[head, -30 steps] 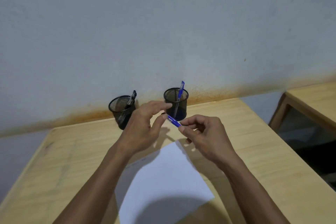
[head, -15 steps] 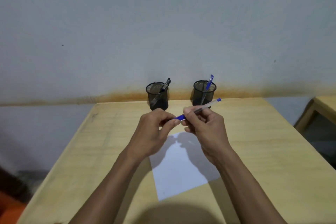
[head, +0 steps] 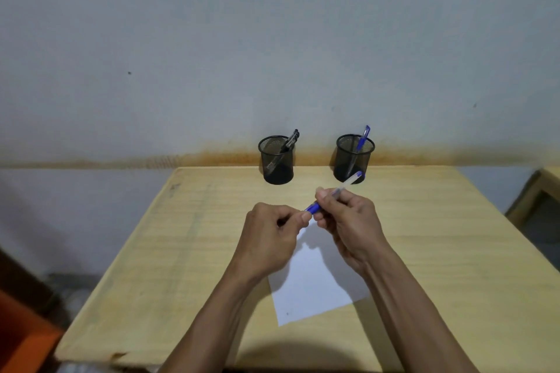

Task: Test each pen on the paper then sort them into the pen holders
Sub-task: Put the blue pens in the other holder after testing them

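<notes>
My right hand (head: pixel 348 221) grips the blue pen (head: pixel 333 194) by its barrel while my left hand (head: pixel 272 236) pinches the cap end, probably to uncap it. Both hover above the paper (head: pixel 315 288), near the two holders (head: pixel 277 160) behind it.

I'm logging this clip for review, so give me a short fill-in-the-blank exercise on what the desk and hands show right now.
1. The right hand grips a pen whose cap is ____ in colour.
2. The left holder contains a ____ pen.
3. Under the hands, a white ____ lies on the table.
4. The left hand pinches the pen's ____ end.

Missing words: blue; black; paper; capped
</notes>
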The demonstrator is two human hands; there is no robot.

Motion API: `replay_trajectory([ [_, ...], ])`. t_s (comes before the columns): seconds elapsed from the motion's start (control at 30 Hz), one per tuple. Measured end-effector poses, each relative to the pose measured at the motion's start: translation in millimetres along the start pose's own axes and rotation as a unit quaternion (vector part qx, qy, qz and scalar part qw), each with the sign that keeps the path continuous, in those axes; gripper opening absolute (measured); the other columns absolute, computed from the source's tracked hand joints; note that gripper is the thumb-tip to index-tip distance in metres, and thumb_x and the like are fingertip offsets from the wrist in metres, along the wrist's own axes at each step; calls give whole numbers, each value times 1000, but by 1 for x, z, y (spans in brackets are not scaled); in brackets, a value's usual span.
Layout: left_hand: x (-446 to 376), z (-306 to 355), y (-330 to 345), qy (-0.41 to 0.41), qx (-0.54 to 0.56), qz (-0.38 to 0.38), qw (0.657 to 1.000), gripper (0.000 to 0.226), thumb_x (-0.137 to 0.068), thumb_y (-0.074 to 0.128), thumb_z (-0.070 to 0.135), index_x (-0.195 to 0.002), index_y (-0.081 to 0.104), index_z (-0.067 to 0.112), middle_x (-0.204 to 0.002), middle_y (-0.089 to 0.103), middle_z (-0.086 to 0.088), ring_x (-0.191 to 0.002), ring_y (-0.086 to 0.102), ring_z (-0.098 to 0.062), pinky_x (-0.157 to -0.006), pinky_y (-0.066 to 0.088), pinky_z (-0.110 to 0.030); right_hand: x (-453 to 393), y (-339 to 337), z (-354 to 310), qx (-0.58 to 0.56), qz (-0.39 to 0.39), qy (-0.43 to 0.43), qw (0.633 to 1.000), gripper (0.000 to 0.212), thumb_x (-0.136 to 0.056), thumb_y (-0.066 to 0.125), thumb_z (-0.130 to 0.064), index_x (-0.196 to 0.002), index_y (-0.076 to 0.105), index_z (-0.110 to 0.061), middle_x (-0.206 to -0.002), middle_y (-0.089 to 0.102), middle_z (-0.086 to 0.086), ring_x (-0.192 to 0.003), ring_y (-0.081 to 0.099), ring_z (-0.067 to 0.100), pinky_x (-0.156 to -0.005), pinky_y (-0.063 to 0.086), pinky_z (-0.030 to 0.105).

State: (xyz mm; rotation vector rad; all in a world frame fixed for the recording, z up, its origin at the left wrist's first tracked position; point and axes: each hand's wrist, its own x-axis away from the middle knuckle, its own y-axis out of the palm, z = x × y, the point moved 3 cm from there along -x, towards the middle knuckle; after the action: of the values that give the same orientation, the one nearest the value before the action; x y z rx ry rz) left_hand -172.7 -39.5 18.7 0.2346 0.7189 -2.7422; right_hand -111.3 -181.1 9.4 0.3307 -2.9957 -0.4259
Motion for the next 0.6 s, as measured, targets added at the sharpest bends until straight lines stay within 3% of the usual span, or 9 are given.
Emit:
replay_trajectory([
  [0.17, -11, 10, 1, 16, -43, 15, 999, 28, -92, 66, 26, -69, 73, 12, -46, 52, 8, -46, 41, -9, -47, 34, -20, -14, 6, 2, -19, -5, 18, 1000, 15, -97, 67, -10, -85, 68, -2, -62, 59, 7, -52, 53, 10, -52, 48, 19],
  [0.23, -9, 11, -2, 63, -133, 25, 989, 35, -91, 62, 30, -67, 67, 5, -52, 56, -5, -52, 46, -19, -51, 38, -28, -31, -11, -2, -66, 71, 28, 995, 18, -98, 65, -8, -81, 64, -3, -62, 57, 7, -44, 51, 8, -43, 44, 17],
  [0.3, 6, 4, -11, 83, -160, 35, 983, 36, -89, 60, 31, -61, 59, 8, -56, 59, -4, -60, 52, -20, -57, 40, -28, -49, -49, -20, -102, 180, 16, 978, 22, -98, 64, -6, -78, 58, -4, -68, 55, 11, -39, 49, 7, -38, 40, 17],
  [0.33, 15, -3, -18, 79, -150, 48, 984, 30, -88, 62, 30, -65, 70, 14, -58, 61, 1, -61, 55, -16, -58, 41, -25, -55, -68, -30, -90, 212, 0, 973, 23, -99, 64, -6, -77, 57, -3, -69, 56, 12, -39, 49, 8, -38, 42, 16],
  [0.43, 14, -36, -31, 6, -120, 112, 986, 29, -91, 65, 26, -66, 69, 11, -58, 62, 6, -58, 56, -14, -60, 45, -29, -48, -73, -40, -44, 162, -34, 985, 22, -101, 62, -9, -81, 61, -1, -67, 62, 11, -45, 56, 10, -45, 50, 17],
  [0.5, -2, -52, -25, -30, -149, 98, 983, 41, -93, 60, 21, -58, 45, 5, -46, 44, 8, -49, 39, -14, -52, 35, -25, -38, -53, -26, -47, 119, -25, 991, 19, -104, 59, -15, -90, 62, -2, -66, 68, 10, -52, 63, 13, -51, 56, 19],
  [0.6, -26, -66, -18, -38, -166, 67, 983, 41, -93, 54, 10, -55, 39, 2, -42, 30, 7, -46, 37, -9, -45, 27, -19, -28, -38, 1, -55, 97, -6, 994, 15, -105, 56, -19, -101, 61, -6, -77, 74, 12, -61, 69, 18, -59, 62, 23],
])
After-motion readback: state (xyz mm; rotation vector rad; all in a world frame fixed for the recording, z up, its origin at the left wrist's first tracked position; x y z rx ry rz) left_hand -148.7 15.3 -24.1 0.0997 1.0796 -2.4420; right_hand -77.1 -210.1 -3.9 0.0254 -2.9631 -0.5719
